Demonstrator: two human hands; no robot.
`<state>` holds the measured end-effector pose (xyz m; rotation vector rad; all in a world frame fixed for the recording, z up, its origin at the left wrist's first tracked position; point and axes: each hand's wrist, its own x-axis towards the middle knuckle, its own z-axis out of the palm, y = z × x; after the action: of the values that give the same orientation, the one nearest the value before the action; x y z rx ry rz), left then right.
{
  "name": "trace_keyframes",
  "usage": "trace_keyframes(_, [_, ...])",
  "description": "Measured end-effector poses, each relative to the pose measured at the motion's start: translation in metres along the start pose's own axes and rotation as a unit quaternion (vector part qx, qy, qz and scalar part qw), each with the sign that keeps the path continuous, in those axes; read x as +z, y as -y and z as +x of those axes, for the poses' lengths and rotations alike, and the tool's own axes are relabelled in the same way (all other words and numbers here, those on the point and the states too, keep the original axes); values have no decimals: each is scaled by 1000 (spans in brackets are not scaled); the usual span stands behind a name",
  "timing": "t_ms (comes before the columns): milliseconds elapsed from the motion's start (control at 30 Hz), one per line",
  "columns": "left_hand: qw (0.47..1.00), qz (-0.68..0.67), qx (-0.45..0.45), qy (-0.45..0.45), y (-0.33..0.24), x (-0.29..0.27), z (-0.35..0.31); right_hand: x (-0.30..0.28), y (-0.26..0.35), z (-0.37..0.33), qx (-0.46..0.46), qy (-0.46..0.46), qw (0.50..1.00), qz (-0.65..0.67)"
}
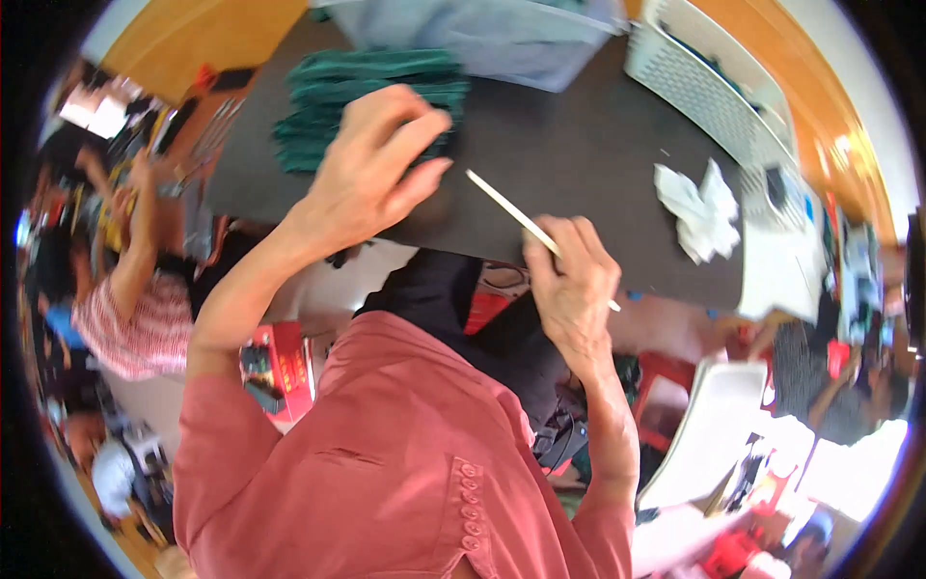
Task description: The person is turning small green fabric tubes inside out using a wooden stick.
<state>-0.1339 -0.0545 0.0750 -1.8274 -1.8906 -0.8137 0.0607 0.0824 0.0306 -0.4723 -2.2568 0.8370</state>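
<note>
A thin white stick (502, 201) is gripped in my right hand (576, 277), between thumb and fingers. Its long end points up and left over the dark table, and a short tip shows past the wrist side. My left hand (376, 164) is bent, thumb and forefinger apart, with nothing visible between them. It hovers in front of a stack of folded dark green cloth (386, 72) and hides part of it. Whether the fingers touch the cloth, I cannot tell.
On the dark table (569, 135) stand a translucent bluish bin (482, 43) at the back and a white perforated basket (694, 101) at the back right. Crumpled white tissue (702, 212) lies on the right. People sit at both sides; a white chair (709, 425) stands lower right.
</note>
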Motion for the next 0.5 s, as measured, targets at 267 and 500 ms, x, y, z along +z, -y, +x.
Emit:
trace_keyframes(267, [978, -207, 19, -2, -66, 41, -14, -33, -32, 22, 10, -5, 993, -117])
trace_keyframes(500, [943, -331, -1, 28, -108, 85, 3, -28, -87, 91, 31, 25, 955, -294])
